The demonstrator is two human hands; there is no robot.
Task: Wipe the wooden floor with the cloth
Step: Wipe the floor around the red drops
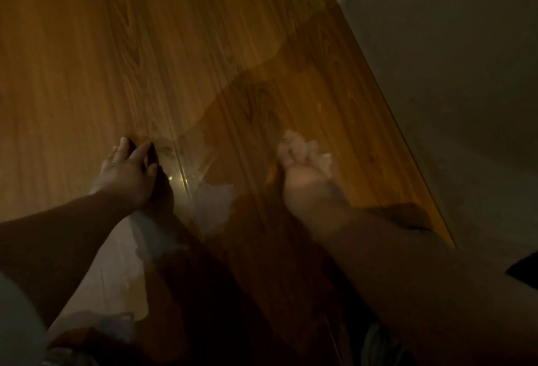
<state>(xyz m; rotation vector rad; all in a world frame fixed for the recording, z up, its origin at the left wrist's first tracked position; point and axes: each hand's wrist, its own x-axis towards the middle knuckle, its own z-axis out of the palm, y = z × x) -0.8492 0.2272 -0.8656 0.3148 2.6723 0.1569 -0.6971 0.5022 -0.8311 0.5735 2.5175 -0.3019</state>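
Cloth [316,153] bunched in right hand [302,173], pressed on wooden floor [174,45].

Dim, warm light in here. The right hand [302,179] and its cloth [318,155] smear with blur; the left hand [128,174] is sharper, a dark shadow just beside it. Pale glare sits on the wooden floor [217,211] between both hands

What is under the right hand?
A pale crumpled cloth, bunched in the right hand on the brown wooden floor. The hand covers most of the cloth, and the floor beneath it is hidden.
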